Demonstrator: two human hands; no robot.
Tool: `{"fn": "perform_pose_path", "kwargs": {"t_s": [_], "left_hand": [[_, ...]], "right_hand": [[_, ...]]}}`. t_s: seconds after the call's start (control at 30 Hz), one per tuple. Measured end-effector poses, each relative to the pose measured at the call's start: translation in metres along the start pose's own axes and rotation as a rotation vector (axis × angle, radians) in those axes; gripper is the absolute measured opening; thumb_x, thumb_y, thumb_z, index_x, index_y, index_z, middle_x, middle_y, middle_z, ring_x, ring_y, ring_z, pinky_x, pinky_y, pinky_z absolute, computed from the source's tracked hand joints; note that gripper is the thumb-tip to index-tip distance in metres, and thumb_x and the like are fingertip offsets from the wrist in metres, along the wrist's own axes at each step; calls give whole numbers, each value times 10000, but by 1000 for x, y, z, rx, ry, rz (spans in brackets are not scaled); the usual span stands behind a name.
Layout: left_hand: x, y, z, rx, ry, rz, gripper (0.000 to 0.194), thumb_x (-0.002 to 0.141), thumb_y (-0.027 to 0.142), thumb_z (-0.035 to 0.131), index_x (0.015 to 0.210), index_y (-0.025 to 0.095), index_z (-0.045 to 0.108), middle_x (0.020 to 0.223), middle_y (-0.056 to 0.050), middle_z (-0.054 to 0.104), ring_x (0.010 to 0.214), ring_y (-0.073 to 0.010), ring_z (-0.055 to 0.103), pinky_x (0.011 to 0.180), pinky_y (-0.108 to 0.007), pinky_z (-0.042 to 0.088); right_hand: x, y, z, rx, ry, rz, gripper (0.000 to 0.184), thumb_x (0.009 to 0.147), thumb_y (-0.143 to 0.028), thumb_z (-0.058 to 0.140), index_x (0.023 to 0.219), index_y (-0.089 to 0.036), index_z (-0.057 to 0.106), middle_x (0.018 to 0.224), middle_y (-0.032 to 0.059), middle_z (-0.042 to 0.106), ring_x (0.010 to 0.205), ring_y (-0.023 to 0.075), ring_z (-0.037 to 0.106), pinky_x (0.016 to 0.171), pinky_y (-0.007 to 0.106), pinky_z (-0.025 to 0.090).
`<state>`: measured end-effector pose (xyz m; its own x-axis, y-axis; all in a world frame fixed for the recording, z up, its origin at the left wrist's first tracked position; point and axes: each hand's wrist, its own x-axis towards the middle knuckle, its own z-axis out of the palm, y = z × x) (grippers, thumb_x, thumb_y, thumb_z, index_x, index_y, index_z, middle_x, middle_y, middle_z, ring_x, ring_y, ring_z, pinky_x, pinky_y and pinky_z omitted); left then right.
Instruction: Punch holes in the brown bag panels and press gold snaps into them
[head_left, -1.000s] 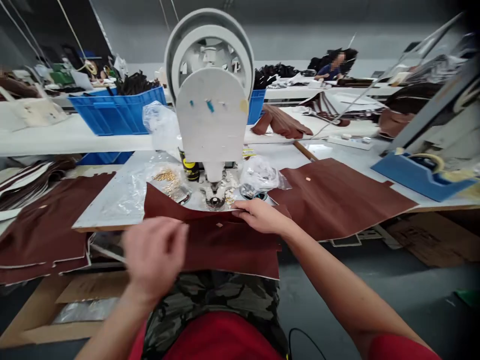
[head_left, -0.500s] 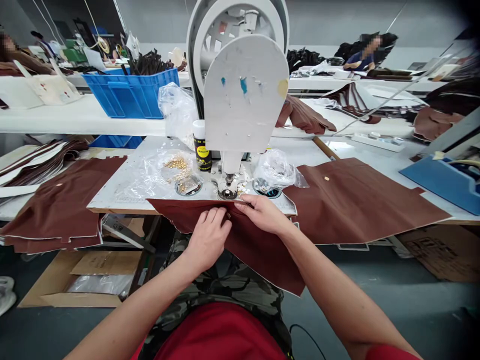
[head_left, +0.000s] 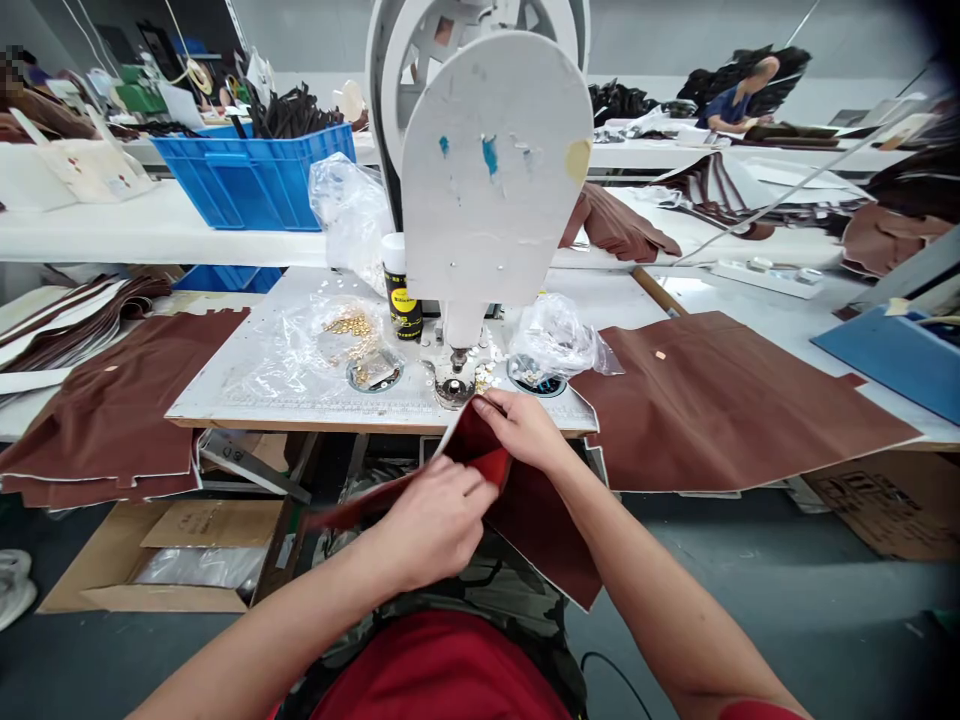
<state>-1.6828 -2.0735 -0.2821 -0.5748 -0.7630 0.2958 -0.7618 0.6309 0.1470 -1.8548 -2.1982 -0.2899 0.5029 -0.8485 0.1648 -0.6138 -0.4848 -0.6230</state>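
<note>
A brown leather piece hangs at the table's front edge, its upper part folded so that a bright red patch shows. My right hand pinches its top edge just in front of the white machine. Lower and to the left, my left hand is closed on the same piece, with its fingertips partly hidden. Behind the hands, the machine's round metal die has small white bits around it. Left of the die is a round dish of small parts; another round dish lies to the right.
Another brown leather piece lies on the right; more leather hangs on the left. A black spray can, gold fasteners and plastic bags surround the machine. Behind are a blue crate and a seated person.
My left hand has moved down and toward me, pulling the leather's left part off the table edge and folding it. My right hand keeps its pinch near the same spot.
</note>
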Motion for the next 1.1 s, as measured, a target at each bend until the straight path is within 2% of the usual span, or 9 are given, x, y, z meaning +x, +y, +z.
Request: {"fn": "perform_pose_path", "kwargs": {"t_s": [0.1, 0.17, 0.27, 0.37, 0.43, 0.53, 0.63, 0.83, 1.1], "left_hand": [[7, -21, -13, 54, 213, -305, 519, 879, 311, 637, 1362, 151, 536, 1320, -190, 595, 1184, -356, 535, 985, -484, 380], [15, -46, -12, -98, 122, -412, 464, 822, 343, 702, 1242, 156, 639, 1180, -172, 680, 1092, -361, 604, 925, -447, 426], [25, -82, 4, -534, -51, -467, 215, 817, 372, 668, 918, 200, 748, 802, -57, 733, 787, -272, 671, 749, -338, 475], [34, -102, 22, -812, 89, -598, 256, 791, 432, 666, 821, 192, 747, 705, -25, 707, 704, -236, 646, 682, -308, 472], [42, -109, 27, -877, 166, -687, 287, 790, 445, 658, 811, 168, 731, 695, -29, 697, 673, -220, 629, 645, -298, 456], [56, -116, 29, -704, 196, -748, 261, 817, 413, 633, 766, 164, 692, 709, -43, 693, 678, -212, 624, 639, -294, 426], [69, -121, 30, -483, 257, -722, 226, 866, 387, 592, 804, 188, 681, 811, -68, 724, 776, -226, 651, 685, -301, 422], [82, -126, 36, -368, 262, -693, 211, 912, 383, 549, 845, 211, 651, 820, -61, 732, 790, -228, 667, 644, -296, 387], [81, -129, 47, -308, 200, -717, 195, 925, 381, 524, 858, 225, 619, 745, -35, 698, 724, -212, 647, 621, -285, 355]], "right_hand": [[4, -1, 3, 126, -91, -47, 376, 992, -450, 450, 723, -205, 546, 678, -18, 562, 652, 153, 501, 626, 268, 357], [9, -3, 4, 204, -145, -66, 379, 980, -457, 458, 722, -197, 554, 689, -17, 555, 657, 148, 487, 632, 270, 365], [20, -1, 5, 290, -195, -15, 401, 944, -503, 483, 701, -191, 544, 663, -22, 516, 627, 139, 449, 601, 268, 359], [36, 4, 1, 289, -180, 89, 422, 889, -550, 532, 671, -189, 537, 630, -21, 504, 590, 135, 429, 561, 267, 344], [47, 7, -2, 259, -156, 145, 402, 867, -538, 562, 676, -184, 560, 638, -12, 539, 593, 139, 450, 568, 271, 354], [62, 11, -5, 252, -136, 192, 353, 877, -504, 557, 736, -183, 605, 664, -6, 581, 616, 147, 482, 581, 270, 361], [73, 18, -4, 176, -72, 186, 375, 898, -510, 522, 699, -195, 563, 615, -22, 529, 595, 142, 454, 555, 267, 325], [81, 33, -1, -38, 64, 95, 411, 953, -510, 472, 673, -210, 502, 606, -20, 526, 591, 146, 469, 558, 264, 301], [73, 30, 13, -636, 100, 160, 457, 1026, -552, 322, 1075, -231, 644, 791, 74, 713, 691, 249, 625, 580, 307, 240]]}}
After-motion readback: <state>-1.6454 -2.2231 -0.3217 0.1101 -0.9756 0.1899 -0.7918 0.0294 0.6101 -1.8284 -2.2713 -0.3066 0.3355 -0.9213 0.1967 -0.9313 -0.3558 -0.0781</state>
